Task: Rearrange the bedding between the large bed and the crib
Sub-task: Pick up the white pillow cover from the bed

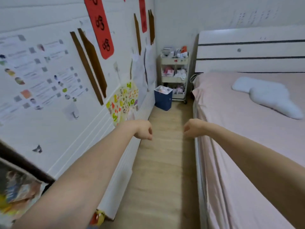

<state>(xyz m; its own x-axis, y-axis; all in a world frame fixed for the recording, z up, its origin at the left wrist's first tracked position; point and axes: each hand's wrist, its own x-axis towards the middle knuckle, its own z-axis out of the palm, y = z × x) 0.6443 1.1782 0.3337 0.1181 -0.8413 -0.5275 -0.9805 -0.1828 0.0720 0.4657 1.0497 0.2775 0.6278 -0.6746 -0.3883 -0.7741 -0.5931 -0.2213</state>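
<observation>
The large bed (231, 123) fills the right side, covered by a pink sheet, with a white striped headboard (250, 50) at the far end. A pale fluffy white pad (267, 95) lies on the sheet near the headboard. Both my arms reach forward over the wooden floor strip between wall and bed. My left hand (144, 130) hangs with fingers loosely curled and holds nothing. My right hand (192, 128) is likewise loosely curled and empty, just beside the bed's left edge. No crib is in view.
A white three-tier cart (175, 75) full of small items stands in the far corner, with a blue bin (163, 100) in front of it. The left wall (49, 80) carries posters and red banners. Toys lie at the bottom left.
</observation>
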